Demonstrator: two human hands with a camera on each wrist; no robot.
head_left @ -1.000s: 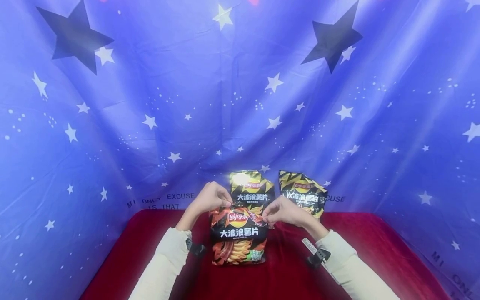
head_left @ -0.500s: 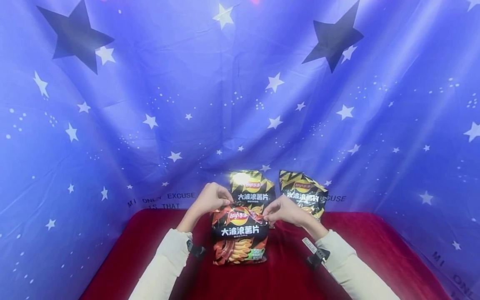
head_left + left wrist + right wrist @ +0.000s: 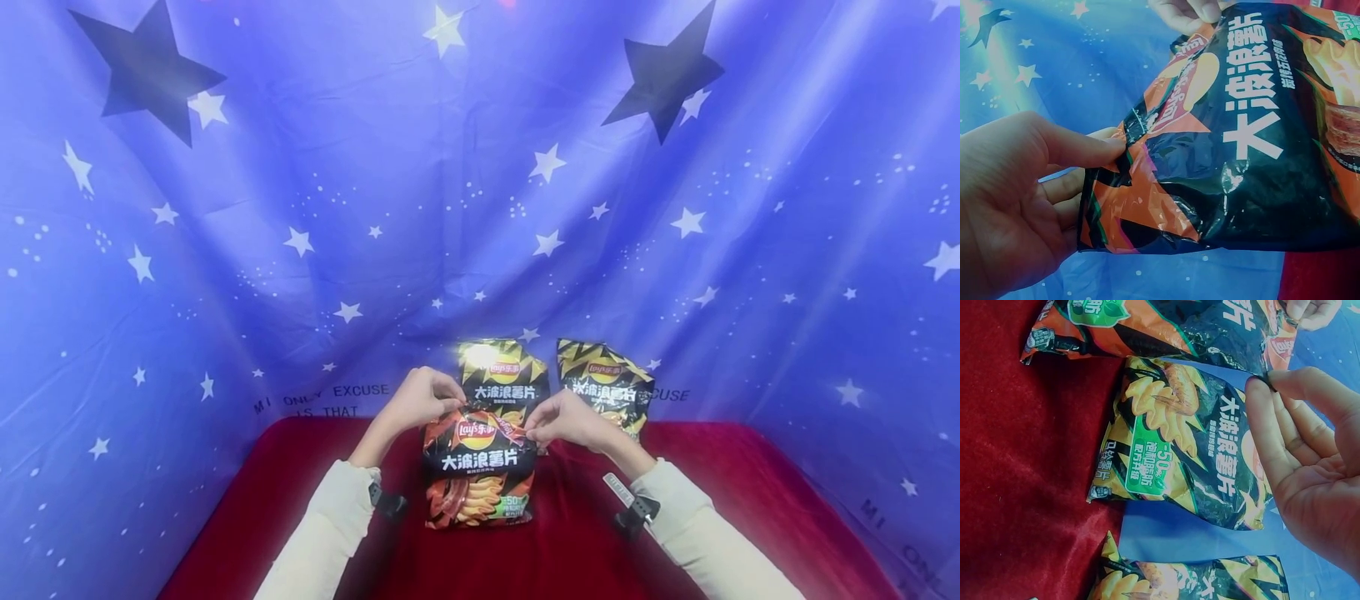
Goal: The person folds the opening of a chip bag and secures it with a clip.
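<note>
Between the two hands a black and orange bag of potato chips (image 3: 480, 462) stands upright, its printed front toward the head camera. At its upper left edge my left hand (image 3: 426, 396) pinches the film between thumb and fingers; the left wrist view shows that thumb (image 3: 1094, 150) lying over the bag's top seam. My right hand (image 3: 572, 423) pinches the upper right corner, seen in the right wrist view with the fingertips (image 3: 1260, 387) meeting at the film. The bag's top edge looks folded and creased between the hands.
Behind it stands a black and yellow chip bag (image 3: 498, 375), partly covered. A second black and yellow bag (image 3: 603, 379) leans at the back right, behind my right hand. Dark red cloth covers the table (image 3: 300, 500). A blue star-printed curtain (image 3: 420, 183) hangs close behind.
Both hands keep their pinch on the orange bag's upper edge. Its top has tipped slightly, and otherwise the bags stay where they were.
</note>
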